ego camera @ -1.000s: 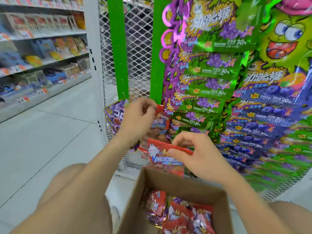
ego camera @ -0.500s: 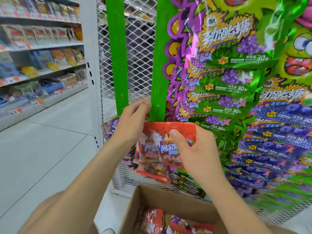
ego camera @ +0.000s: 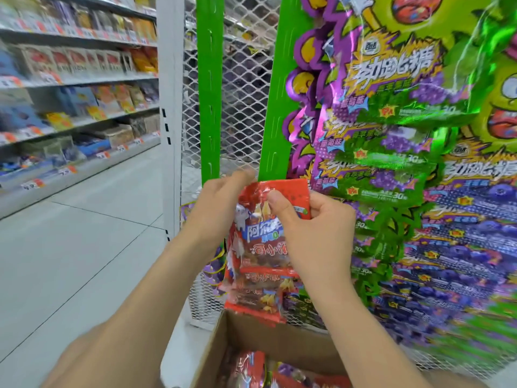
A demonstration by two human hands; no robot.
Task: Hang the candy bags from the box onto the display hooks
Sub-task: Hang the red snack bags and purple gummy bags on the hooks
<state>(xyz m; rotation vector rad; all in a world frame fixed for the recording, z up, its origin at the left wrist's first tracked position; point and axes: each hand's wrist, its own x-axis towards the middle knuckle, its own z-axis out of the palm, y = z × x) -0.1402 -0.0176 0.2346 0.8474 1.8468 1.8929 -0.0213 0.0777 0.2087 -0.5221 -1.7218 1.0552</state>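
Observation:
A red candy bag [ego camera: 260,236] is held up against the wire-mesh display, at the foot of a green slotted strip [ego camera: 275,113]. My left hand [ego camera: 221,208] pinches its top left corner. My right hand [ego camera: 313,231] grips its top right part, thumb across the front. More red bags hang just below it [ego camera: 260,292]. The open cardboard box [ego camera: 251,340] stands beneath, with red and purple bags [ego camera: 251,368] inside. The hook itself is hidden behind the bag and my hands.
Green and purple candy bags [ego camera: 391,169] hang in dense rows on the right. A white shelf upright [ego camera: 167,107] and stocked store shelves [ego camera: 75,93] stand on the left, above a pale tiled floor [ego camera: 70,247]. A second green strip [ego camera: 208,88] runs up the mesh.
Both hands lifted the red bag from just above the box up to the foot of the green strip. The camera view tilted upward, so the box sits lower in frame.

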